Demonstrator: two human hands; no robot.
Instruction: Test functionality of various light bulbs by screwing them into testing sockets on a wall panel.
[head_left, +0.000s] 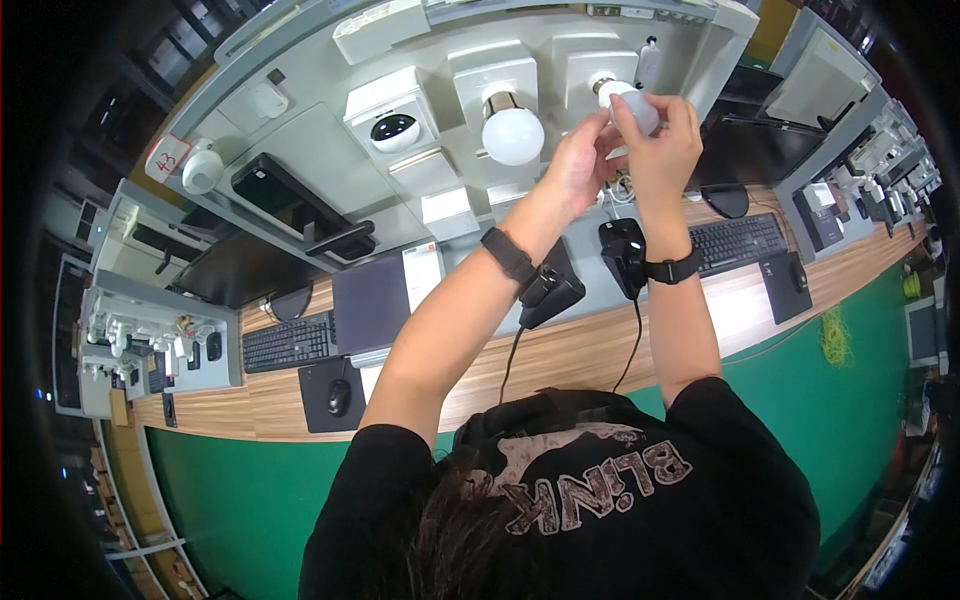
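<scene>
My right hand (667, 146) grips a white light bulb (637, 111) by its rounded globe, thumb on one side and fingers on the other. The bulb's narrow end meets a metal socket (602, 84) on a white square mount (581, 64) fixed to the upright panel. How far the base sits inside it is hidden. My left hand (581, 161) is raised just left of the bulb, fingers curled, fingertips close to its side; whether they press on it I cannot tell. A second white bulb (513, 136) sits in a neighbouring metal socket to the left. Both wrists wear black straps with devices.
A white box-shaped camera (394, 131) and small white switch boxes (450, 214) are on the panel. Below, a black corded device (622, 251) stands beside my right wrist. Keyboards (739, 244), a dark laptop-like slab (371, 304) and a mouse (339, 396) lie on the wooden desk (270, 409).
</scene>
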